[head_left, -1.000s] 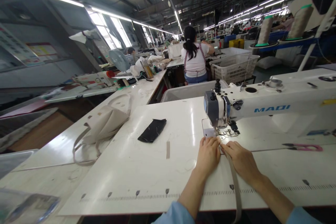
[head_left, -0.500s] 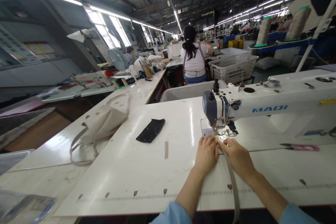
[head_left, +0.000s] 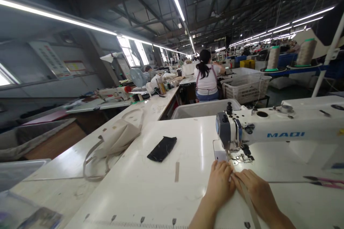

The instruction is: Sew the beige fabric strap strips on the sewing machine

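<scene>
Pinched by right hand [head_left: 257, 189]: narrow beige fabric strap [head_left: 250, 203]. Left hand [head_left: 221, 180] lay beside, hold unclear. Uneven pull risked skewing it near white long-armed sewing machine [head_left: 285, 125].

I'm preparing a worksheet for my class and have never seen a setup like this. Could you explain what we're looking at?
There is no robot here, just a person's two bare hands, seen by a camera on their head looking forward and down. The white machine marked MAQI is a sewing machine. In front of its needle area, the right hand holds a narrow beige strap; the left hand is beside it, its grip hidden. On the white table lie a black cloth piece, a short beige strip and, to the right, pink-handled snips. Farther ahead, another person sits facing away.
</scene>
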Demonstrator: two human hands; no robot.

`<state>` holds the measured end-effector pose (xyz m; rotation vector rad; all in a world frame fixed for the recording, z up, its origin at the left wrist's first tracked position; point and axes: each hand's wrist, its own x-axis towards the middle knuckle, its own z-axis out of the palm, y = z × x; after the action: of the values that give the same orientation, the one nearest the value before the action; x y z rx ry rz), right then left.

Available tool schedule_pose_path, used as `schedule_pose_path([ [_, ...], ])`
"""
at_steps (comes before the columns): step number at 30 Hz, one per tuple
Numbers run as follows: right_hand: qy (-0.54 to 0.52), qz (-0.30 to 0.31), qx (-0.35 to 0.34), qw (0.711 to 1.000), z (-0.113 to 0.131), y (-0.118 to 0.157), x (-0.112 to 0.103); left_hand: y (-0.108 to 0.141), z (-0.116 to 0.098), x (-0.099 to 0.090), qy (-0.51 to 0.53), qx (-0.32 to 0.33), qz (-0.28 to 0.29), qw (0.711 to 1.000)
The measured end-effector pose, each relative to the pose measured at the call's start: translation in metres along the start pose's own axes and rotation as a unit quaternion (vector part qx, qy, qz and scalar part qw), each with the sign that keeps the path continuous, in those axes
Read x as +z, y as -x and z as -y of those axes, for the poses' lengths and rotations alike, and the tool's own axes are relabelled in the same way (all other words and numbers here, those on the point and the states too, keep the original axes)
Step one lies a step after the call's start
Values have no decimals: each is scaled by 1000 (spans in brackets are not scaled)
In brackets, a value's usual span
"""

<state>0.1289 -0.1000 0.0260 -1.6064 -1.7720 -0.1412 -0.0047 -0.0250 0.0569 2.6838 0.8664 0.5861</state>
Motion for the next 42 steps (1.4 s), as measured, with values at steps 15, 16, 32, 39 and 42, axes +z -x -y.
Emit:
schedule_pose_path([
  [15,21,-69,-48,996,-8,4,21,4,2,4,37,1,-33,999],
  [16,19,-72,-47,996,-6,4,20,5,3,5,38,2,-32,999],
  [32,31,-85,-66,994,-10,3,17,3,7,10,32,-2,-10,999],
  [39,18,-34,-28,999,-3,3,6,0,3,4,24,4,7,1000],
  [42,25,-12,-15,999,-1,1,-3,-2,0,1,27,10,11,1000],
])
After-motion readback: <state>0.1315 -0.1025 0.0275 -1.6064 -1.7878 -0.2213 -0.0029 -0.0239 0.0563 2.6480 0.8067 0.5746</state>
